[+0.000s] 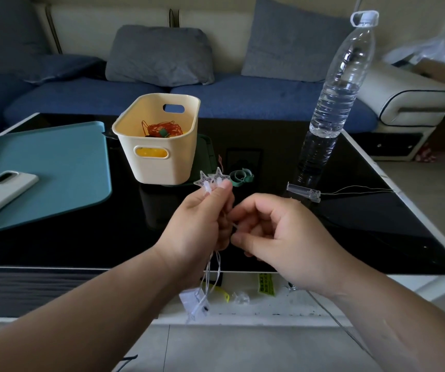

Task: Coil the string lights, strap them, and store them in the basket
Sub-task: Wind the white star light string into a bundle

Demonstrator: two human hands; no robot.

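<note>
1. Your forearms [68, 326] are reaching in from the lower edge, and both hands are meeting above the near edge of the black table [363, 237].
2. Your left hand [199, 226] is holding the string lights [212, 181]. Its grip is pinching a small bundle between thumb and fingertips, and two clear star-shaped bulbs are poking up above the fingers.
3. Loops of thin pale wire [212, 272] are hanging from under that hand, down past the table's edge. A small white piece [191, 299] is dangling at the bottom of them.
4. Your right hand [285, 237] is sitting just beside the left, fingers curled in. Its grip is pinching a thin strand of the lights between thumb and forefinger, right against the left hand's fingers.
5. A clear plastic piece [303, 192] is lying on the table beyond your right hand, and a fine wire is running from it toward the right edge.
6. The cream basket [159, 167] is standing on the table beyond your left hand, and an orange coil [162, 128] is lying inside it.
7. A green strap [240, 176] is lying curled in a loop just right of the basket.
8. A clear water bottle [334, 98] is standing farther right, well apart from the basket.
9. A teal mat [54, 167] is lying on the left of the table, and a white phone [1, 187] is resting on it.
</note>
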